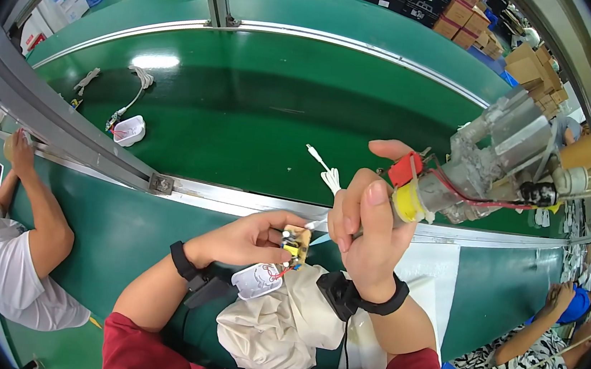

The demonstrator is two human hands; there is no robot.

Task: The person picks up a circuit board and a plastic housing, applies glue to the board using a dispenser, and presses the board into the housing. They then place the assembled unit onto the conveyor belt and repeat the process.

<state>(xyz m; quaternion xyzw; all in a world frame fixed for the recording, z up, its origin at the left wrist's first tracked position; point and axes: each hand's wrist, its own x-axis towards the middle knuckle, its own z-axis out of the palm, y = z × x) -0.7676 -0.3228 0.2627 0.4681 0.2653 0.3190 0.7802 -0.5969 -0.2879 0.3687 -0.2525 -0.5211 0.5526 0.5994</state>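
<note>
My left hand [250, 239] pinches a board [295, 245] — I guess light, easy to break; hold its edges. My right hand [376, 236] grips a tool [471, 167].

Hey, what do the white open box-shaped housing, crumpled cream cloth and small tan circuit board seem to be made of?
White open box-shaped housing: probably smooth moulded plastic, given rounded corners. Crumpled cream cloth: matte fabric, judging by soft folds; fibre unclear. Small tan circuit board: likely rigid laminate, carrying mounted components; finish too small to judge.
</note>
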